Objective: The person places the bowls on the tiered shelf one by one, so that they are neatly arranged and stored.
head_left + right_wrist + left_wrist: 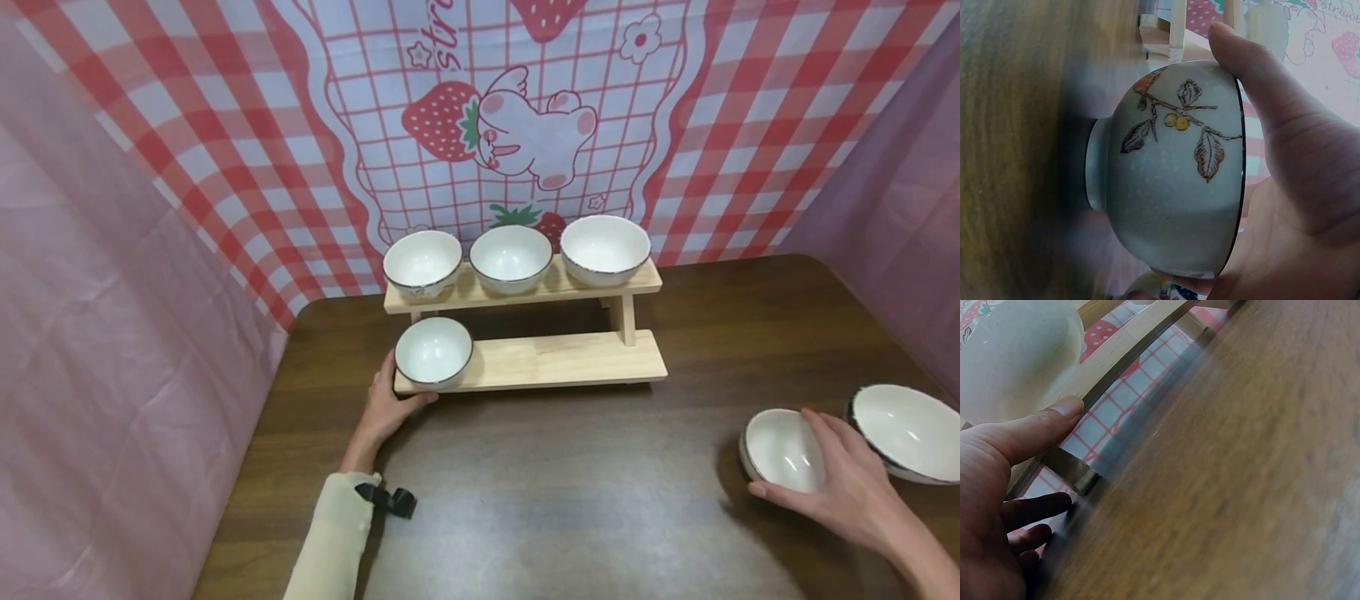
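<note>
The right hand (858,483) holds the small bowl (783,454), over at the right of the table (555,483). Its thumb is on the near side and its fingers are on the far side, as wide apart as the bowl. The small bowl is right way up. I cannot tell if its foot touches the table. Its outside has brown leaves and two yellow berries. The big bowl (911,429) sits just beside that hand.

The left hand (387,410) is at the left end of the wood shelf (555,360). Its thumb and fingers are spread apart, with the thumb on the front edge of the bottom step. The low bowl (433,352) sits there on that step. I cannot tell if the left hand touches it.

On the top step stand the left bowl (422,262), the middle bowl (512,257) and the right bowl (605,247). Behind hangs a red and white cloth (240,125).
</note>
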Demonstrator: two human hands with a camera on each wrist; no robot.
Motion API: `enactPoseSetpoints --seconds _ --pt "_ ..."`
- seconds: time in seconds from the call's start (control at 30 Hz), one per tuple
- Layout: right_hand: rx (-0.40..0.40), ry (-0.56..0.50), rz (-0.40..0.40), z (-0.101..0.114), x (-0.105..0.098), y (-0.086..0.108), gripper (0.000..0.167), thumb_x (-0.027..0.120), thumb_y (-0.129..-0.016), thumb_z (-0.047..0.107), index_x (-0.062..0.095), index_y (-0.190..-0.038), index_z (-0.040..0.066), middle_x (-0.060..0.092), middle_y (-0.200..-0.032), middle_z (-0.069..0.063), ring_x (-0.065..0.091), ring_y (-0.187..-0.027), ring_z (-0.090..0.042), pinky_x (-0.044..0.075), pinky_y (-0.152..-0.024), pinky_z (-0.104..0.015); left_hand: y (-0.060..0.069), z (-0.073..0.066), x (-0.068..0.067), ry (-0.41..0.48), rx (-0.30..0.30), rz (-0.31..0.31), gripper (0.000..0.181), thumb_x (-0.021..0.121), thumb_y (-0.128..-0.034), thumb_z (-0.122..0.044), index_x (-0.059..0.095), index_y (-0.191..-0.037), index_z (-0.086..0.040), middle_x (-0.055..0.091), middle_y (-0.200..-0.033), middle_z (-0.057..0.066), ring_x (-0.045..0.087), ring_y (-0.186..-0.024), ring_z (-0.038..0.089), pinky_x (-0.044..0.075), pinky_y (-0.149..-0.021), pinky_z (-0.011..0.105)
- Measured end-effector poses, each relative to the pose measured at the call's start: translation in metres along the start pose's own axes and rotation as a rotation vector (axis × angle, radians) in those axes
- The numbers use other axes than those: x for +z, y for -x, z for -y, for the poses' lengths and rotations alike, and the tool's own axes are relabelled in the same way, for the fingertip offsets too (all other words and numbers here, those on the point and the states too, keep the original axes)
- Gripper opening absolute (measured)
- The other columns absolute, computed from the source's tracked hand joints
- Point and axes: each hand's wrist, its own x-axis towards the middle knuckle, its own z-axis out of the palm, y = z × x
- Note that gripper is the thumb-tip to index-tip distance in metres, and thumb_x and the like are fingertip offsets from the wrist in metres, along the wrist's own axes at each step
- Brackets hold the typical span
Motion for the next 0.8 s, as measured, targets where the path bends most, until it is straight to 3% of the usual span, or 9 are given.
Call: enactPoseSetpoints --seconds 0.3,0.8 --pt "0.037 -0.027 0.023 -0.0084 0.0036 0.0047 0.115 0.089 -0.067 0.035 0.024 -0.151 -0.010 0.030 -0.141 -0.046 0.030 -0.124 -0.065 0.025 -0.093 -0.074 0.0009 -0.0003 -0.0004 -0.007 0.011 -0.002 0.106 0.088 -0.0759 -0.030 0.023 -0.159 -0.025 0.038 -0.159 0.011 0.034 -0.142 0.036 0.028 -0.116 0.064" --pt "0.164 0.047 0.030 -0.0013 0.0049 0.0016 0.119 0.085 -0.071 0.042 0.018 -0.153 -0.011 0.029 -0.141 -0.047 0.031 -0.123 -0.065 0.032 -0.085 -0.072 0.0008 -0.0002 0.0000 0.019 0.017 -0.011 0.105 0.089 -0.0739 -0.027 0.026 -0.158 -0.024 0.041 -0.157 0.012 0.035 -0.144 0.036 0.029 -0.117 0.061"
